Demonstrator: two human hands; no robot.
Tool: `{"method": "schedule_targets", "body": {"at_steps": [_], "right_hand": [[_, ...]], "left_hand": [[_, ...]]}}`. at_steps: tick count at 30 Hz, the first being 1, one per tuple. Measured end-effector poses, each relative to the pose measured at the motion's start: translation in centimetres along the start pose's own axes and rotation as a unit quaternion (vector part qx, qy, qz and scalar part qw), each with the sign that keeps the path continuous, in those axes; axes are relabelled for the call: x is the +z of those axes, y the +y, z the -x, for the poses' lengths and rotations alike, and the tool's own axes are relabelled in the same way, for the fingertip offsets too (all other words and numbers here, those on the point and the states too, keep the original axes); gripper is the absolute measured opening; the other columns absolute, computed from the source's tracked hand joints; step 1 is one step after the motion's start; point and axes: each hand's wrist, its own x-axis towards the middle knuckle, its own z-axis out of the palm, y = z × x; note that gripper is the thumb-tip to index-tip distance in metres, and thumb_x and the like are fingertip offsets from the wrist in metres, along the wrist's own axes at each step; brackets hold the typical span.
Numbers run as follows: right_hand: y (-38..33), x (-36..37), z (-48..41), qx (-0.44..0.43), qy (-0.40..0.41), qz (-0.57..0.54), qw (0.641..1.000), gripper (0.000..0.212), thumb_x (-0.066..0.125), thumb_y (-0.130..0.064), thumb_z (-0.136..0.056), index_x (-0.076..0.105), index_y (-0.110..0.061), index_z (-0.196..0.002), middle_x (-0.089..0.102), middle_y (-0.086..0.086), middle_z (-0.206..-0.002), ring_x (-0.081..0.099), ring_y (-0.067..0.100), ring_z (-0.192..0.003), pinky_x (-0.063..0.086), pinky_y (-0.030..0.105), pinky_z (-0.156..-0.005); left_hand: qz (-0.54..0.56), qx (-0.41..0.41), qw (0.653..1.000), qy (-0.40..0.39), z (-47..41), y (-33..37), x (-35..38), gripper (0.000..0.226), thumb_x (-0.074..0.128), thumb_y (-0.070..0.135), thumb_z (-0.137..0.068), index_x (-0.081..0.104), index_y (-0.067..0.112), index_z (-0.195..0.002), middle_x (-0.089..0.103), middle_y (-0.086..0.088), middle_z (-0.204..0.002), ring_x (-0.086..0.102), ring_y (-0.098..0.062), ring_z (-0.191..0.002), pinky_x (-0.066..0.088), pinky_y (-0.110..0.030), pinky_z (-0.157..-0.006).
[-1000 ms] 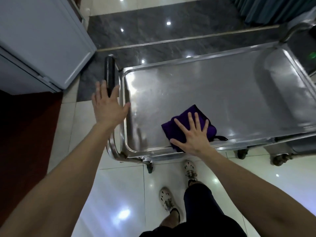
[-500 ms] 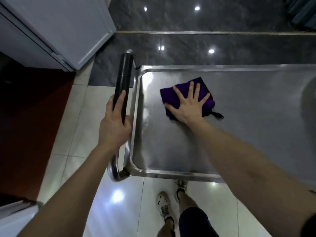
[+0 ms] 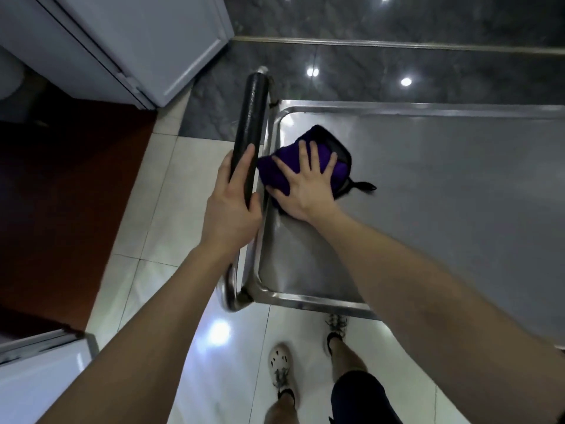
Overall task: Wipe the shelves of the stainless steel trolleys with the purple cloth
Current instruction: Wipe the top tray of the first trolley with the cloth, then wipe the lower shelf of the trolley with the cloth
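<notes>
The stainless steel trolley's top shelf [image 3: 443, 191] fills the right half of the view, its raised rim bright along the near and far edges. A folded purple cloth [image 3: 342, 162] lies at the shelf's left end, against the rim. My right hand [image 3: 301, 188] presses flat on the cloth with fingers spread. My left hand [image 3: 232, 209] is wrapped around the lower part of the black padded handle [image 3: 252, 117] at the trolley's left end.
A pale grey cabinet [image 3: 137, 41] stands at the upper left, and a second pale unit [image 3: 36, 371] at the lower left. A dark red floor strip [image 3: 61, 194] runs between them. My feet [image 3: 279, 371] stand on glossy white tiles below the trolley's near edge.
My right hand slid the cloth from the shelf's near edge up and then left to the handle end. My left hand went from open in the air to gripping the handle.
</notes>
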Motion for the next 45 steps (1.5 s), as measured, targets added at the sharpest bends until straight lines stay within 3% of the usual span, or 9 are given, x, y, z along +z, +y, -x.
{"method": "schedule_targets", "body": {"at_steps": [7, 11, 14, 17, 20, 23, 30, 39, 45], "right_hand": [[-3.3, 3.6, 17.3, -0.069, -0.026, 0.025, 0.997, 0.077, 0.027, -0.083, -0.098, 0.024, -0.049, -0.167, 0.0, 0.017, -0.18, -0.007, 0.041, -0.166, -0.004, 0.079, -0.122], [-3.1, 3.9, 23.7, 0.009, -0.038, 0.029, 0.999, 0.077, 0.027, -0.082, -0.098, 0.021, -0.049, -0.168, -0.005, 0.012, -0.181, -0.011, 0.036, -0.166, -0.004, 0.076, -0.123], [-3.3, 3.0, 25.6, 0.051, -0.068, 0.005, 0.996, 0.086, 0.019, -0.095, -0.091, 0.016, -0.054, -0.167, -0.012, 0.006, -0.181, -0.019, 0.029, -0.165, -0.012, 0.074, -0.123], [-3.2, 1.2, 25.1, 0.1, -0.033, -0.138, 0.985, 0.07, 0.024, -0.083, -0.1, 0.025, -0.054, -0.164, 0.015, -0.005, -0.18, 0.001, 0.021, -0.167, -0.013, 0.069, -0.126], [-1.9, -0.6, 23.6, 0.162, 0.084, -0.171, 0.968, 0.056, 0.04, -0.045, -0.107, 0.038, -0.037, -0.162, 0.044, -0.004, -0.165, 0.035, 0.024, -0.156, 0.023, 0.061, -0.126], [-0.7, -2.0, 21.5, 0.141, -0.004, -0.127, 0.982, 0.079, 0.053, -0.026, -0.101, 0.016, -0.032, -0.171, 0.032, 0.001, -0.173, 0.028, 0.029, -0.158, 0.026, 0.063, -0.126], [0.5, -3.6, 22.2, 0.108, -0.049, 0.006, 0.993, 0.042, 0.054, -0.023, -0.1, 0.064, -0.018, -0.141, 0.055, 0.01, -0.131, 0.048, 0.032, -0.127, 0.042, 0.048, -0.105], [4.0, -6.4, 36.4, 0.125, 0.143, -0.217, 0.958, 0.035, 0.048, -0.021, -0.09, 0.076, -0.015, -0.11, 0.059, -0.001, -0.104, 0.048, 0.013, -0.097, 0.039, 0.052, -0.114], [4.1, -6.1, 42.6, 0.056, 0.03, -0.25, 0.966, 0.072, 0.07, -0.049, -0.087, 0.049, -0.035, -0.155, 0.051, -0.008, -0.154, 0.04, 0.014, -0.143, 0.026, 0.049, -0.127]], "left_hand": [[0.002, -0.002, 1.0, -0.03, -1.9, -1.3, -0.4, 0.096, 0.071, 0.018, -0.098, 0.015, 0.054, -0.168, 0.018, -0.002, -0.178, 0.041, -0.03, -0.154, 0.035, -0.029, -0.113], [-0.048, 0.033, 0.998, -0.032, -2.7, -0.6, -0.9, 0.077, 0.064, 0.034, -0.105, 0.025, 0.032, -0.171, 0.02, -0.013, -0.177, 0.027, -0.033, -0.161, 0.028, -0.044, -0.131], [-0.163, 0.168, 0.972, 0.036, 0.5, 0.7, -1.1, 0.052, 0.06, 0.027, -0.102, 0.053, 0.013, -0.151, 0.053, -0.018, -0.149, 0.05, -0.037, -0.138, 0.037, -0.05, -0.12], [-0.163, 0.233, 0.958, -0.027, 6.6, 1.5, 0.4, 0.034, 0.059, 0.021, -0.103, 0.065, 0.017, -0.136, 0.067, -0.008, -0.125, 0.06, -0.029, -0.117, 0.047, -0.043, -0.106], [-0.151, 0.152, 0.966, -0.148, 11.5, 0.9, 3.0, 0.038, 0.055, 0.013, -0.105, 0.057, 0.013, -0.143, 0.065, -0.01, -0.13, 0.062, -0.03, -0.117, 0.053, -0.044, -0.101], [-0.147, 0.027, 0.957, -0.249, 13.5, -0.4, 4.9, 0.036, 0.056, 0.017, -0.108, 0.05, 0.005, -0.141, 0.058, -0.017, -0.136, 0.059, -0.033, -0.123, 0.053, -0.04, -0.095], [-0.084, -0.008, 0.965, -0.25, 13.8, -1.2, 4.5, 0.013, 0.069, 0.018, -0.1, 0.062, 0.016, -0.09, 0.066, -0.001, -0.089, 0.068, -0.022, -0.084, 0.044, -0.023, -0.056], [0.169, -0.004, 0.975, -0.143, 21.2, 2.2, 2.2, 0.021, 0.075, 0.037, -0.1, 0.06, 0.029, -0.112, 0.072, 0.008, -0.102, 0.071, -0.013, -0.095, 0.059, -0.03, -0.075], [0.155, 0.044, 0.969, -0.187, 27.1, 7.5, 3.2, 0.024, 0.09, 0.042, -0.086, 0.072, 0.034, -0.101, 0.076, 0.016, -0.091, 0.072, -0.004, -0.085, 0.057, -0.027, -0.076]]}}
